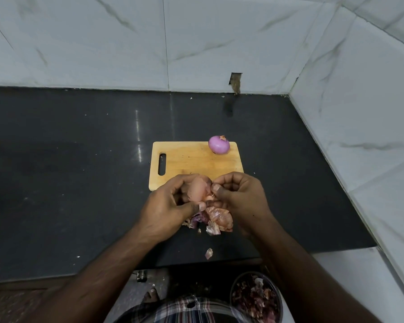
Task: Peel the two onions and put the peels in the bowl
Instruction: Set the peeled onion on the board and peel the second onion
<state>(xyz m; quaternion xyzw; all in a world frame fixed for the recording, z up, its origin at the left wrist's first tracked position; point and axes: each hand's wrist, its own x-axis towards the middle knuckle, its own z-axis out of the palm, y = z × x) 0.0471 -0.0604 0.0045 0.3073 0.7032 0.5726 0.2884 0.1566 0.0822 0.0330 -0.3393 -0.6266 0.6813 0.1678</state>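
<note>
Head view: nearest, the steel bowl (257,297) of purple peels sits low by the person's right side, likely parked where scraps can be dropped. On the dark counter (79,183), a peel pile (214,221) lies just under the hands. The left hand (170,206) cups the half-skinned onion (197,188), steadying it, while the right hand (239,194) pinches a papery flap. Farther off, the peeled onion (219,145) rests on the wooden cutting board (191,162), apparently set aside as finished.

Left hand (170,201) grips unpeeled onion (197,188); right hand (239,194) pinches its skin; peeled onion (219,145) on cutting board (191,159).
</note>
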